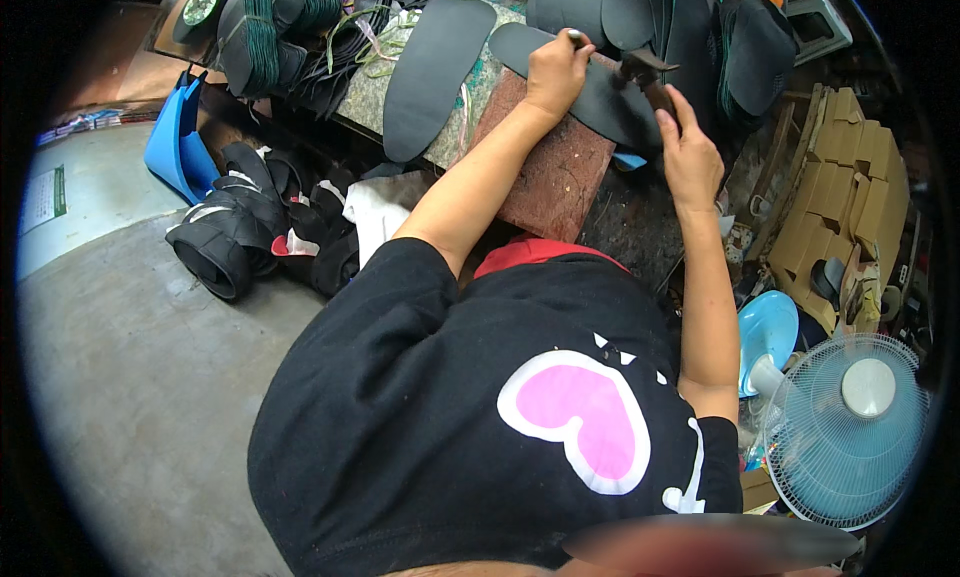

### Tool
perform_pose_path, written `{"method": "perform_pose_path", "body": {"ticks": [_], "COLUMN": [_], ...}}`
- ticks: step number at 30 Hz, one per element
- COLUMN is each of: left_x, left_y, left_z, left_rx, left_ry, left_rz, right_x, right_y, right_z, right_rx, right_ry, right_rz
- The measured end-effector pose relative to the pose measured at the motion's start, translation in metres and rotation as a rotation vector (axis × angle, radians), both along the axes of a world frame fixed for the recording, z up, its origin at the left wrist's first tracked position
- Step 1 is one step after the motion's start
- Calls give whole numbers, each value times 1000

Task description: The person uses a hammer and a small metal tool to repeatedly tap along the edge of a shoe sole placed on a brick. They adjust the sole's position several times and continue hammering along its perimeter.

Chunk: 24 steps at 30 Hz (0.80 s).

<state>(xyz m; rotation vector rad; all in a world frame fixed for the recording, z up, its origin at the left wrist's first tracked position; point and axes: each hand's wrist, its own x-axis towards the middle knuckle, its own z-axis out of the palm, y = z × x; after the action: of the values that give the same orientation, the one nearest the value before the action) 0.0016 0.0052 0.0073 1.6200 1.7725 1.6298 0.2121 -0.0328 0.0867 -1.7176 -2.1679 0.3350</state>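
Observation:
My right hand [690, 157] is closed around the handle of a hammer [646, 67], its dark metal head tilted above the work. In my closed left hand [555, 75] is a short punch-like tool [574, 37]. Only its pale top end shows above the fingers, and its lower end is hidden. Beneath both hands lies a black shoe sole [612, 102], partly over a reddish-brown block [556, 172]. Left of it, a second black sole [437, 77] rests flat on the worn, mottled bench top [366, 99].
Stacks of black soles [755, 57] crowd the far right, and bundles tied with green cord [248, 42] sit far left. Black rolled material [225, 227] lies beside a blue plastic item [180, 142]. Cardboard [835, 177] and a fan [845, 432] stand at my right.

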Motion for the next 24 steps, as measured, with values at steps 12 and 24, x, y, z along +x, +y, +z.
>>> {"method": "perform_pose_path", "body": {"ticks": [12,24], "left_x": [-41,-46], "left_y": [-1,6], "left_z": [1,0], "left_rx": [-91,-141], "left_ry": [-624,-342], "left_rz": [-36,-42], "right_x": [-1,0], "right_y": [3,6], "right_z": [-12,-10], "right_rx": [-74,-49], "right_ry": [-153,-148], "right_rz": [35,48]}}
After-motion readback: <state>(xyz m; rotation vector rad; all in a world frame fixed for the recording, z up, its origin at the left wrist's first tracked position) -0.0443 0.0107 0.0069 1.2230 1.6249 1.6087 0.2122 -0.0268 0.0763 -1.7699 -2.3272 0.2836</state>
